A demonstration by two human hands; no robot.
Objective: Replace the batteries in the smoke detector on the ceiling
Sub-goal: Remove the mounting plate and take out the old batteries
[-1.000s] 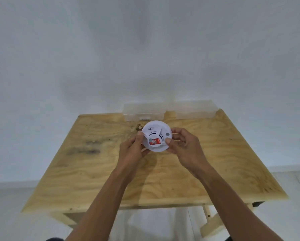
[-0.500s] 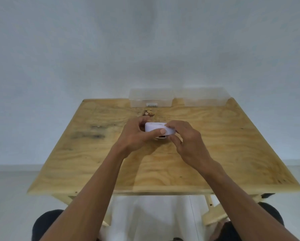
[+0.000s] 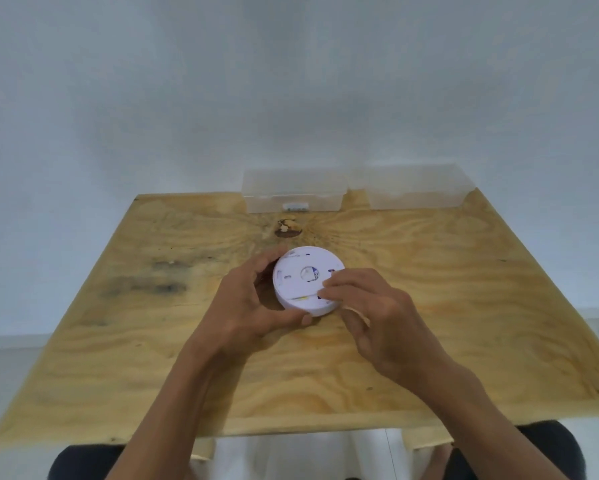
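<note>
The white round smoke detector (image 3: 308, 282) is held just above the middle of the plywood table (image 3: 464, 323), with its flat back turned up toward the camera. On that back a round central feature, a few small slots and a strip with a yellow mark near its near edge can be made out. Half a second ago the detector was seen edge-on, as a thin white slab between the two hands; a second ago its vented front with the red label was shown. It has thus been flipped over, and it is now seen lower and nearer to the table top.

The detector's left rim is gripped by the left hand (image 3: 249, 306), the fingers curled behind its far edge and the thumb under its near edge. The right hand (image 3: 377, 317) is laid on the right part of the back, with fingertips (image 3: 329, 287) pressed at the rim; whether the rim is actually pinched there cannot be told.

At the far edge of the table two clear plastic boxes (image 3: 293, 192) are set side by side against the white wall (image 3: 291, 81), in the same places as before.
</note>
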